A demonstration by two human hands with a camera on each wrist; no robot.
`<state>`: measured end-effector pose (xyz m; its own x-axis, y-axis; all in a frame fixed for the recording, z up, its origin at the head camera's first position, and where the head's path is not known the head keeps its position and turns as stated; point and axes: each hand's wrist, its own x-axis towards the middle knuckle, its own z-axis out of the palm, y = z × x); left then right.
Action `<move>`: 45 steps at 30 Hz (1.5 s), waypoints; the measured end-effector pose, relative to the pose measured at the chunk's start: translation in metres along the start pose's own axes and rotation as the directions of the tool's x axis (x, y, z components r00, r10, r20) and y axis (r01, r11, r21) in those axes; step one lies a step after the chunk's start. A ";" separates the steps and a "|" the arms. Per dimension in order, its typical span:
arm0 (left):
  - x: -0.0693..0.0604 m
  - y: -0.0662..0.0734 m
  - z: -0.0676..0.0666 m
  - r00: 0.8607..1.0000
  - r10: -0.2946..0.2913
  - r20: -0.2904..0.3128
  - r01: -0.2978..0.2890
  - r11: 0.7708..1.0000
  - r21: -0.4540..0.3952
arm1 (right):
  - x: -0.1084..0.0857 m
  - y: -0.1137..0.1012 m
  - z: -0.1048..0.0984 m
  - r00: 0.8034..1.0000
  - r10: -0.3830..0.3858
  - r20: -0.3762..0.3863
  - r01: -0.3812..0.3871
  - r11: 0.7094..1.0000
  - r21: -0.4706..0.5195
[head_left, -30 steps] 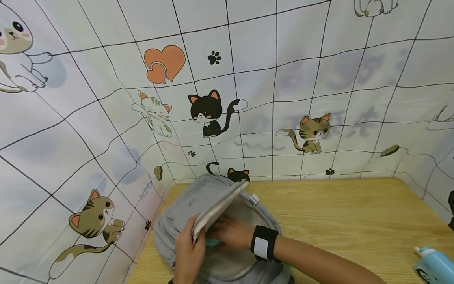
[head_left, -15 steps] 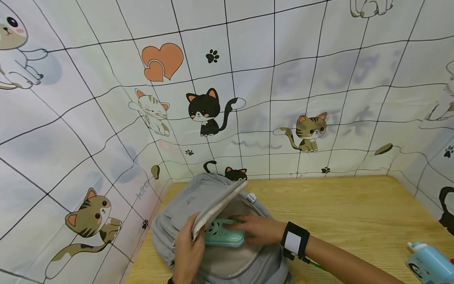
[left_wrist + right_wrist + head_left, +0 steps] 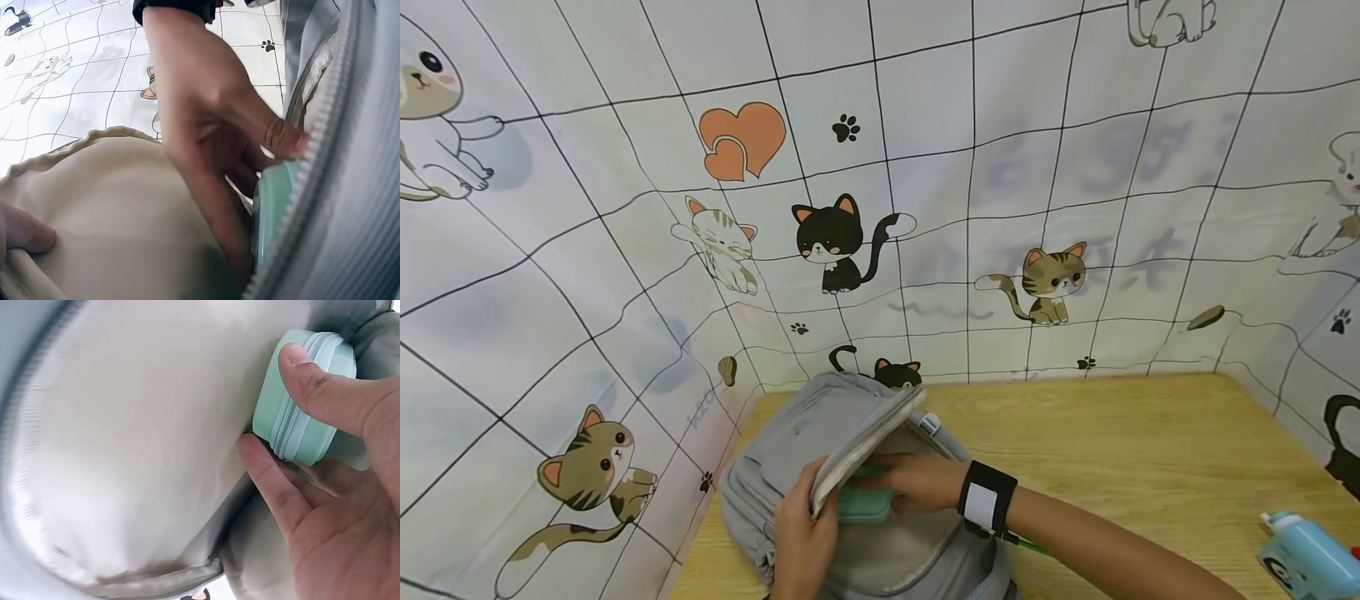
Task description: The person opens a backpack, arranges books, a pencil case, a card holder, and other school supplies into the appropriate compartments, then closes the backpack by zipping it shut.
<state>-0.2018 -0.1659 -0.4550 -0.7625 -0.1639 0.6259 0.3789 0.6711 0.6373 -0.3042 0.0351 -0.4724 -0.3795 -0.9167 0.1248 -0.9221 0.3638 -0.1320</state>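
Note:
A grey backpack lies on the table with its main opening unzipped, showing a beige lining. My left hand grips the edge of the raised flap and holds it up. Inside the opening, my right hand holds a mint-green zippered pencil case. The right wrist view shows the thumb on the pencil case near its pale zipper, with the other fingers at its lower side. In the left wrist view the zipper edge of the bag hides part of the case. The flap covers its far end in the head view.
A light blue bottle lies on the wooden table at the right. A white cloth backdrop with printed cats and a black grid rises behind and to the left of the table.
The right hand first drew back rightward, bringing the pencil case into view, then moved left again, carrying the case deeper under the flap. The left hand keeps holding the flap.

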 end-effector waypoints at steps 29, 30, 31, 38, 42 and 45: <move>-0.002 -0.005 -0.005 0.997 0.066 -0.041 -0.065 0.997 0.043 | -0.177 0.010 -0.056 0.859 0.389 -0.333 -0.412 0.911 0.003; -0.002 -0.005 -0.005 0.995 0.081 -0.050 -0.079 0.996 0.046 | -0.205 0.016 -0.059 0.817 0.443 -0.370 -0.480 0.877 -0.010; -0.002 -0.005 -0.005 0.994 0.098 -0.059 -0.095 0.994 0.046 | -0.233 0.021 -0.061 0.770 0.502 -0.393 -0.549 0.835 -0.010; -0.003 0.000 0.001 0.991 0.120 -0.054 -0.119 0.993 0.023 | -0.380 0.032 -0.049 0.463 0.860 -0.214 -0.882 0.472 -0.013; -0.003 0.001 0.001 0.994 0.100 -0.049 -0.100 0.995 0.007 | -0.407 0.034 -0.039 0.390 0.920 -0.023 -0.920 0.391 0.025; -0.002 -0.001 0.002 0.993 0.105 -0.053 -0.105 0.994 -0.002 | -0.413 0.037 -0.032 0.410 0.908 0.090 -0.912 0.405 0.072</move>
<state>-0.2012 -0.1647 -0.4578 -0.6895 -0.1313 0.7123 0.4577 0.6831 0.5690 -0.1841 0.4324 -0.4971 -0.9858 -0.0606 -0.1566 -0.0220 0.9711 -0.2375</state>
